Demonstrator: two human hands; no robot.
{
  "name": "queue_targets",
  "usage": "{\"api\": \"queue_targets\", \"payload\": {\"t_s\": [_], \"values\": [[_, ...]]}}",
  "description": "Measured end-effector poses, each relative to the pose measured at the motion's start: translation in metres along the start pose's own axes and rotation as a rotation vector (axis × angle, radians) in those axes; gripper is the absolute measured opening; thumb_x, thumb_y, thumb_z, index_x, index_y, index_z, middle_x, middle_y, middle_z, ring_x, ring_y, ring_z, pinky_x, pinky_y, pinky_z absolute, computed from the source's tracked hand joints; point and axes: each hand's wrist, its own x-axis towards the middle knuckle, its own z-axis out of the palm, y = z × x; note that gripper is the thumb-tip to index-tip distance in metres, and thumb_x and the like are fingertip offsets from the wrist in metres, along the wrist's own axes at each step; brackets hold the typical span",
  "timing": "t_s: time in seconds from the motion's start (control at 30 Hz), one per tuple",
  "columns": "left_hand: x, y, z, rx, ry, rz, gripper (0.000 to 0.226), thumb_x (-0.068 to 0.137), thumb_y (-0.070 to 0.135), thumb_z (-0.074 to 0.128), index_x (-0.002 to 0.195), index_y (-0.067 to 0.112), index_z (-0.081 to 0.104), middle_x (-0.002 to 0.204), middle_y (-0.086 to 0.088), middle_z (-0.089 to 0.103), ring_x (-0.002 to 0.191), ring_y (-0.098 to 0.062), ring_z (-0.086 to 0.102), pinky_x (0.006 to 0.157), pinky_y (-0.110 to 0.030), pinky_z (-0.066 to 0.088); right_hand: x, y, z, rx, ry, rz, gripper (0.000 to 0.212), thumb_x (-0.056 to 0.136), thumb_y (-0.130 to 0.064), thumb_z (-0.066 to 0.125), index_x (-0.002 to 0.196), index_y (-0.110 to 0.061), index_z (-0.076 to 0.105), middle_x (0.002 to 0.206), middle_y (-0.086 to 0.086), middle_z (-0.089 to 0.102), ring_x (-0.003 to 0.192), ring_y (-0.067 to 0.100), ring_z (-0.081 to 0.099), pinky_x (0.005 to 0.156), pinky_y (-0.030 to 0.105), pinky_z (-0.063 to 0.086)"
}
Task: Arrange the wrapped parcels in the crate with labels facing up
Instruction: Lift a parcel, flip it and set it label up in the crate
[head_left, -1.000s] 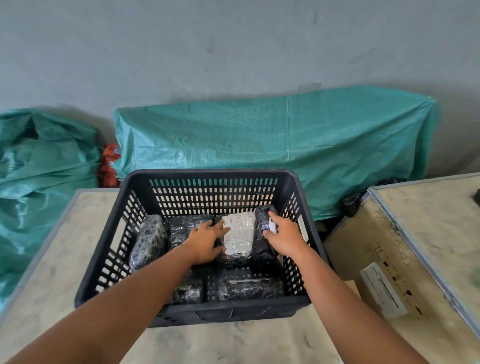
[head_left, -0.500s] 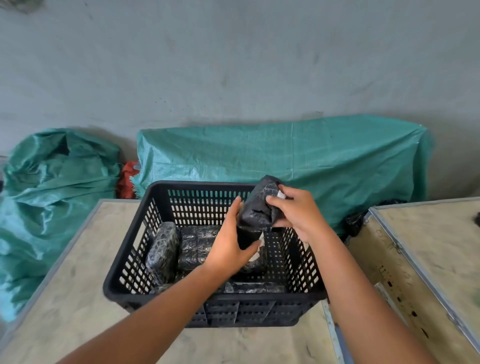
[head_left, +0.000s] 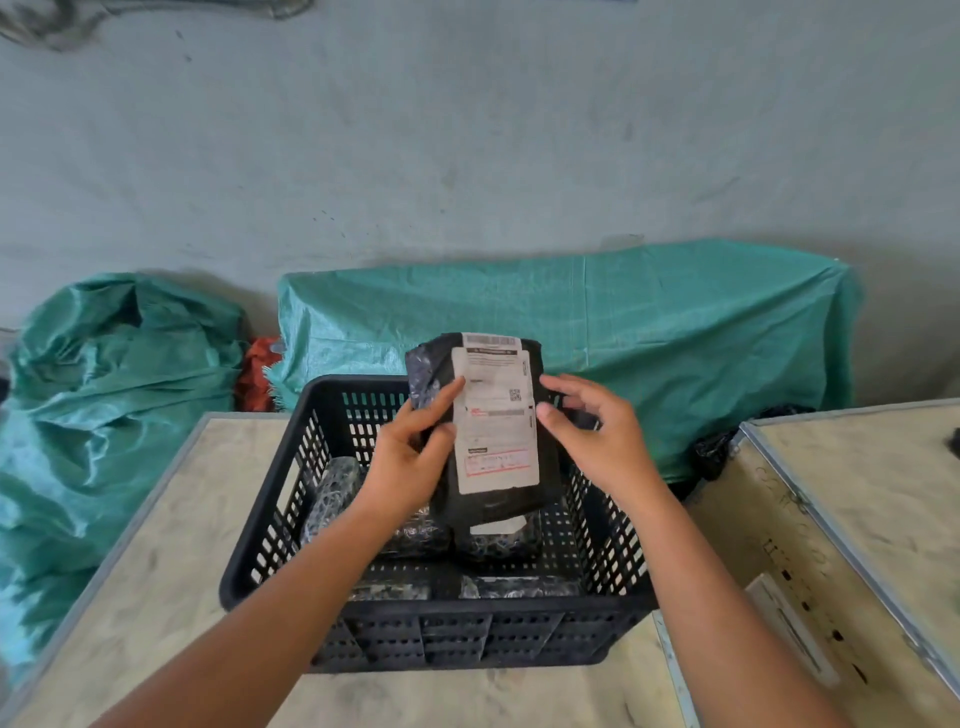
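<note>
Left hand (head_left: 408, 460) has the grip: thumb and fingers pinch the left edge of the black wrapped parcel (head_left: 493, 431), holding it upright above the crate (head_left: 436, 618). The white label (head_left: 496, 421) faces the camera, barcode at the top. Right hand (head_left: 592, 436) sits at the parcel's right edge, fingers spread and loosely curled, fingertips touching or just shy of it; I cannot tell which. Half a second ago the parcel showed only dark wrap, gripped by the right hand; now it is turned label-forward and the left hand carries it. Below the grip, more wrapped parcels (head_left: 337, 493) lie in the crate, one showing a white patch (head_left: 496, 527) directly underneath. The crate rests on the pale counter (head_left: 156, 571). Beyond, a green tarp (head_left: 675, 332) lies along the wall; right of the grip, a wooden box (head_left: 857, 519).
</note>
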Motion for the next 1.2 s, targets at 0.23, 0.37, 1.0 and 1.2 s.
{"api": "queue_targets", "payload": {"t_s": [0.23,0.37,1.0,1.2], "values": [[0.033,-0.033,-0.009,-0.218,-0.106,-0.291,0.050,0.098,0.010,0.054,0.130,0.048,0.065,0.130,0.008,0.070,0.119,-0.018,0.066,0.096,-0.036,0.056,0.002,0.037,0.011,0.143,-0.365,0.164,0.097,0.069,-0.058,0.086,0.153,-0.053,0.036,0.146,-0.036,0.046,0.134,-0.020,0.037,0.111,0.020,0.037],[0.048,-0.066,0.006,-0.133,-0.182,-0.405,0.051,0.104,0.009,0.050,0.138,0.047,0.055,0.133,0.008,0.067,0.117,-0.009,0.066,0.099,-0.033,0.053,0.014,0.067,0.017,0.043,-0.352,0.232,0.097,0.078,-0.036,0.087,0.158,-0.040,0.032,0.147,-0.033,0.038,0.118,-0.035,0.035,0.093,-0.005,0.030],[0.032,-0.178,0.049,0.610,-0.522,-0.539,0.100,0.089,0.015,0.075,0.162,0.021,0.006,0.167,-0.015,-0.014,0.153,-0.032,0.012,0.119,-0.038,0.024,0.031,0.187,0.088,-0.305,-0.499,0.482,0.090,0.093,-0.015,0.074,0.163,-0.034,0.020,0.165,0.013,0.030,0.150,0.033,0.034,0.121,0.044,0.033],[0.035,-0.193,0.051,0.677,-0.583,-0.567,0.105,0.089,0.011,0.073,0.162,0.022,-0.002,0.163,-0.015,-0.029,0.148,-0.035,0.030,0.116,-0.036,0.031,0.041,0.198,0.085,-0.339,-0.590,0.484,0.091,0.096,-0.017,0.072,0.163,-0.034,0.013,0.163,0.008,0.037,0.145,0.028,0.042,0.113,0.031,0.037]]}}
